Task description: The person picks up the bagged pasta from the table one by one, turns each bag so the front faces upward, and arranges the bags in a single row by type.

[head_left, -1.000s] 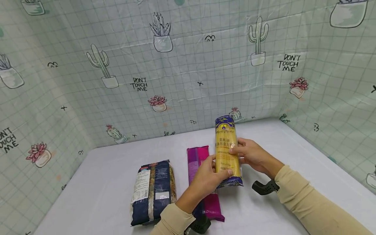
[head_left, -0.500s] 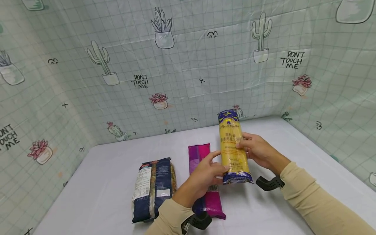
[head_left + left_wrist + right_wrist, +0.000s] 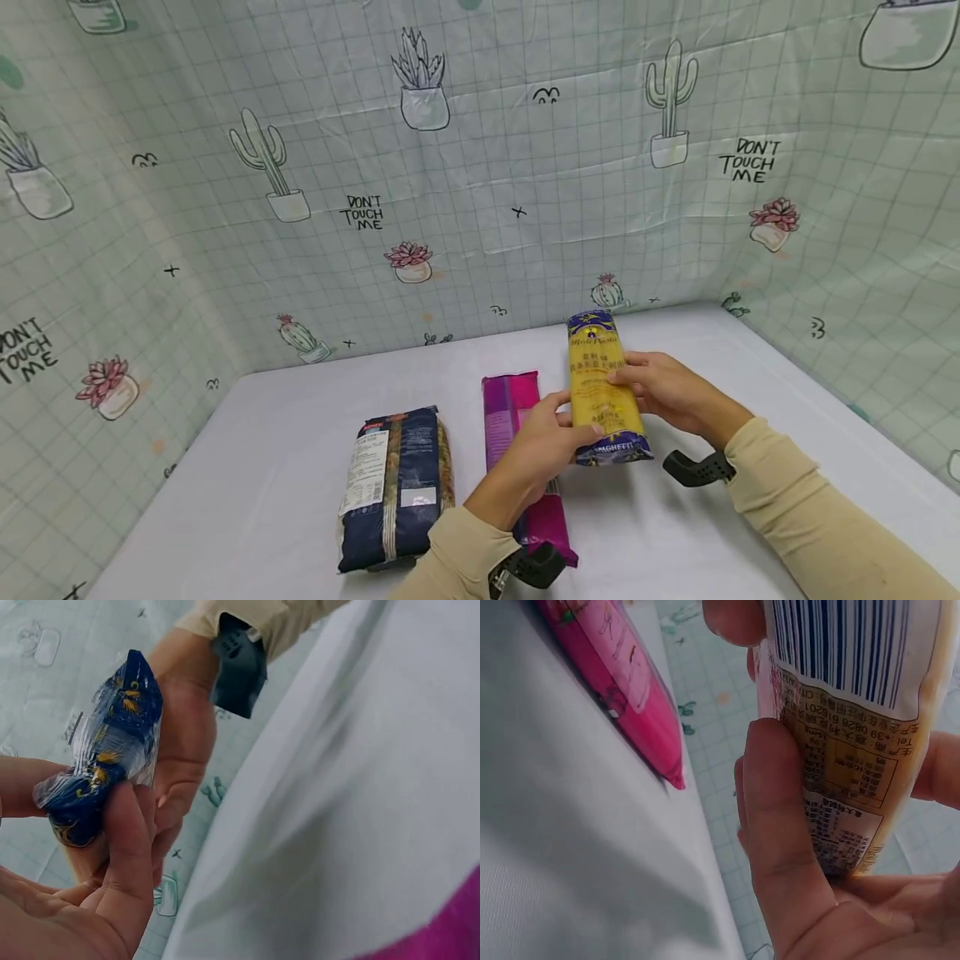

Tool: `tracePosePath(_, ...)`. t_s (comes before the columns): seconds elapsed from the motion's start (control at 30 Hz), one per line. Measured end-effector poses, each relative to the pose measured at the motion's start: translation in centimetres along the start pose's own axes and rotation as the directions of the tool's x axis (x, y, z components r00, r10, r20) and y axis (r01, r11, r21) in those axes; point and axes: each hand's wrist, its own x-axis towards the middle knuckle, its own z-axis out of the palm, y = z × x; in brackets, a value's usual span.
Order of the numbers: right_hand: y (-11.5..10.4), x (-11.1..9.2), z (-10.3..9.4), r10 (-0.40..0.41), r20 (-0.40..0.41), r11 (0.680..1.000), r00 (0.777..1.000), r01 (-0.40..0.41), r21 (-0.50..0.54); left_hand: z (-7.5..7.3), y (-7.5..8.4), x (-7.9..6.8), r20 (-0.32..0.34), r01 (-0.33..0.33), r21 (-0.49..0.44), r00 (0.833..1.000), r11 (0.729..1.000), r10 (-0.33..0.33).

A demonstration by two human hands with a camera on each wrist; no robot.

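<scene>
A yellow spaghetti packet [image 3: 600, 383] with blue ends is held up off the table, its printed front toward the head camera. My left hand [image 3: 547, 442] grips its lower left side, thumb across the front near the blue end. My right hand [image 3: 675, 392] holds the right edge, thumb on the front and fingers behind. In the left wrist view the crinkled blue end of the spaghetti packet [image 3: 120, 735] sits between the left thumb and fingers. The right wrist view shows the barcode side of the spaghetti packet [image 3: 847, 697] with right-hand fingers along it.
A magenta and purple packet [image 3: 543, 521] lies on the white table [image 3: 285, 467], partly hidden under the left forearm. Left of it lies a dark blue pasta bag [image 3: 397, 492] with a white label. A curtain [image 3: 480, 167] with cactus prints hangs behind and beside the table.
The spaghetti packet has shifted rightward with both hands over the last second. It tipped up, then its top dropped back a little. The left thumb shifted off the front and back on.
</scene>
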Motion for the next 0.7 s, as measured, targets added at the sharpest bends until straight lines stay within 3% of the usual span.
tracePosePath(0.27,0.3,0.3,-0.4,0.038,-0.044,0.995,0.998,-0.034,0.093,0.4,0.3,0.8,-0.038,-0.006,-0.023,0.999,1.000,0.005)
tracePosePath(0.53,0.9,0.1,-0.6,0.060,0.072,0.995,0.996,-0.065,0.073,0.8,-0.4,1.6,-0.072,-0.008,-0.003,0.997,1.000,0.008)
tracePosePath(0.7,0.9,0.3,-0.5,0.046,0.031,0.990,0.998,-0.050,0.129,1.0,-0.6,2.2,-0.081,-0.023,-0.052,0.997,0.998,0.019)
